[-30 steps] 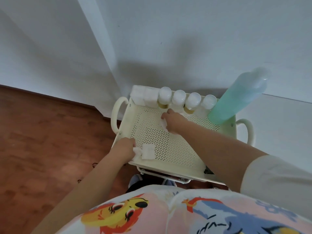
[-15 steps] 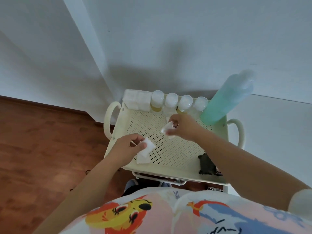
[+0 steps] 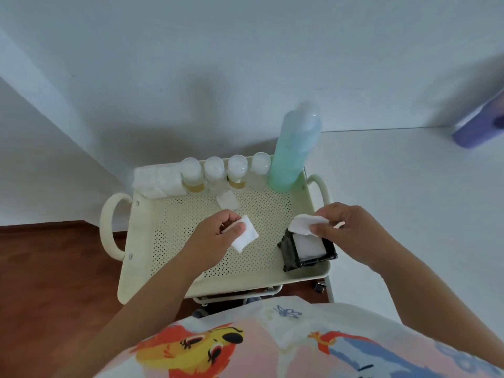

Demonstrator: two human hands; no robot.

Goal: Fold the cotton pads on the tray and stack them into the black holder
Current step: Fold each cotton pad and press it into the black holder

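While a flat pad (image 3: 244, 237) was kept pinched in the left hand (image 3: 215, 242), a folded pad (image 3: 306, 224), gripped by the right hand (image 3: 345, 230), had been carried from upper centre to the black holder (image 3: 293, 253). Insertion was judged next.

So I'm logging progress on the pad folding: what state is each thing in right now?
Left hand: pinching a flat pad above the tray.
Right hand: holding a folded pad over the holder.
Holder: upright, white pads already inside.
Loose pad: lying flat, unfolded.
Small bottles: upright, capped.
Green bottle: upright.
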